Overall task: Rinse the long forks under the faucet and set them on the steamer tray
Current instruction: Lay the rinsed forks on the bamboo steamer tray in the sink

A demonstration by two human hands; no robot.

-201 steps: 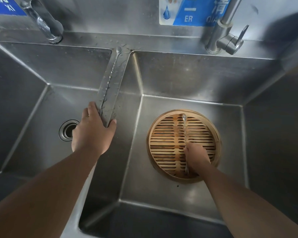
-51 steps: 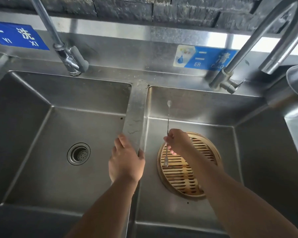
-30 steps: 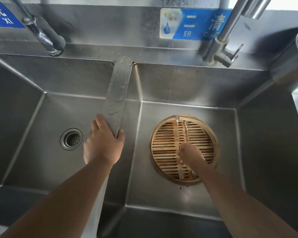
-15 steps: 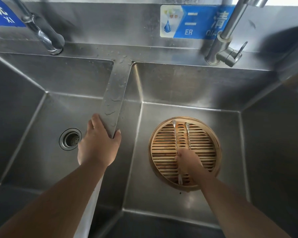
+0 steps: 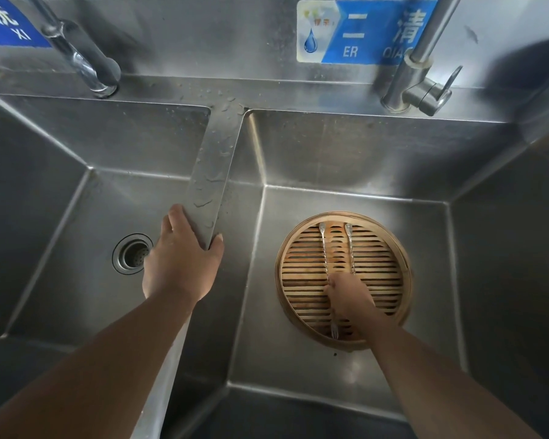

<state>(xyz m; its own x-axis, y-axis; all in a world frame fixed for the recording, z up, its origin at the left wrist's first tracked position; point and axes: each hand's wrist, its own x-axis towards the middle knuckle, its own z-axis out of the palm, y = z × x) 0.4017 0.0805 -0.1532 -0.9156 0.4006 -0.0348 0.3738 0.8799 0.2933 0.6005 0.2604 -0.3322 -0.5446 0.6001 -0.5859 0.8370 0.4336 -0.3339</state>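
A round bamboo steamer tray (image 5: 390,245) sits on the floor of the right sink basin. Two long twisted metal forks lie side by side across its slats, handles pointing away from me. My right hand (image 5: 351,297) rests on the tray over both forks, fingers closed around the left fork (image 5: 324,251); its tines stick out below my hand near the tray's front rim. The right fork (image 5: 350,248) runs under my hand too. My left hand (image 5: 181,261) grips the near end of the steel divider (image 5: 213,172) between the two basins.
The left basin has a round drain (image 5: 130,254). One faucet (image 5: 80,52) stands behind the left basin, another faucet (image 5: 419,80) with a lever behind the right one. No water runs. Blue signs hang on the back wall. Water drops lie on the divider.
My right hand carried a second fork from under the faucet down onto the tray beside the first one. My left hand stayed on the divider.
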